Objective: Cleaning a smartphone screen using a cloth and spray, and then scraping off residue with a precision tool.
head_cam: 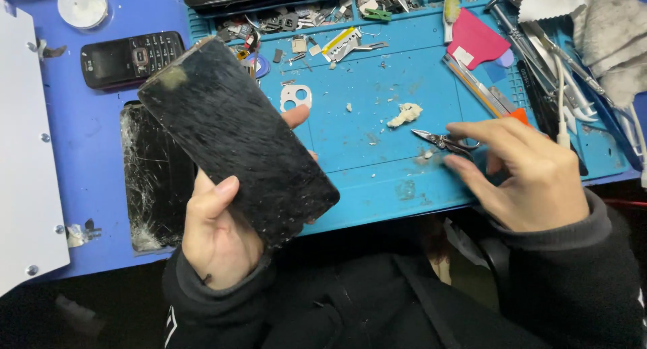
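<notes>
We're over the blue worktop (87, 140), with the blue mat (377, 126) filling centre and upper right. Our left hand (216, 234) clamps a dusty black phone panel (236, 140), tilted at centre left, above a shattered screen (151, 180) lying flat. It looks already separated; cleanup seems left. Our right hand (526, 173), fingers loosely spread and holding nothing, hovers by small pliers (445, 142) and a glue scrap (404, 114).

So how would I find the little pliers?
Look at the blue mat. Near its front edge, by the right hand, lie the pliers. They're the small metal tool with pointed tips, just below a white lump.
</notes>
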